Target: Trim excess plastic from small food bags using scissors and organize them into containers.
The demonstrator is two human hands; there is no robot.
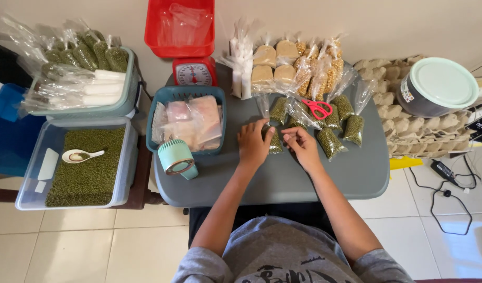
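My left hand (253,144) and my right hand (302,145) rest on the grey table (283,181), both touching a small clear bag of green beans (275,143) that lies between them. My left hand lies flat over the bag's left side. My right hand's fingertips pinch its right edge. Just beyond my hands lie several more filled bags of green beans (332,131) and red-handled scissors (317,108).
A teal basket of plastic bags (187,118) and a small mint fan (177,159) sit left of my hands. A red kitchen scale (194,72), bags of grain (298,65), a tub of green beans with a spoon (86,162), egg trays (408,126) and a lidded pot (437,86) surround the table.
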